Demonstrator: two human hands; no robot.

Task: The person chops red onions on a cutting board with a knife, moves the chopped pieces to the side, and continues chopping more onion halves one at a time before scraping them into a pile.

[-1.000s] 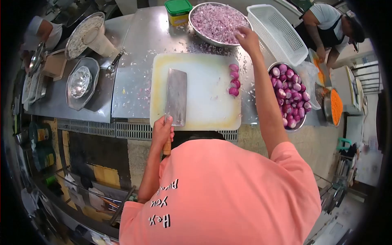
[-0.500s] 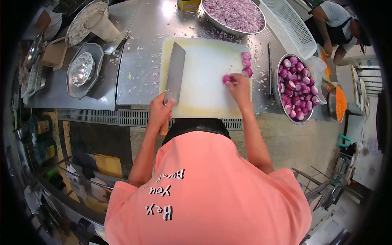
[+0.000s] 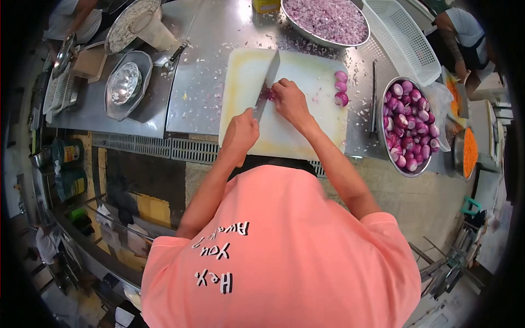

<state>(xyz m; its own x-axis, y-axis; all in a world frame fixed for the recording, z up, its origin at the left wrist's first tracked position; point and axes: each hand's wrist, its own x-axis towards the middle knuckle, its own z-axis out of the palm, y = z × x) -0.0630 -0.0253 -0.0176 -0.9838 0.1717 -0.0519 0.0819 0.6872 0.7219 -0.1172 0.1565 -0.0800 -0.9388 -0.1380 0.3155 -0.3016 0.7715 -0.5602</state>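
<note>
My left hand (image 3: 241, 133) is closed round the handle of a broad cleaver (image 3: 268, 80), its blade on edge over the white cutting board (image 3: 298, 131). Close against the blade's right side, my right hand (image 3: 290, 100) grips a small purple onion (image 3: 271, 95), mostly covered by my fingers. Whether the blade has entered the onion is hard to see. Several peeled purple onions (image 3: 340, 87) stand in a short row along the board's right side.
Right of the board are a long dark rod (image 3: 374, 98) and a bowl of peeled onions (image 3: 407, 126). Behind it stand a bowl of chopped onion (image 3: 328, 22) and a white plastic basket (image 3: 404, 41). A small knife (image 3: 174, 56) lies at left. Other people (image 3: 462, 41) stand beyond.
The cleaver has moved right to the onion, and my left hand has gone with it. My right hand has carried the onion left to the middle of the board.
</note>
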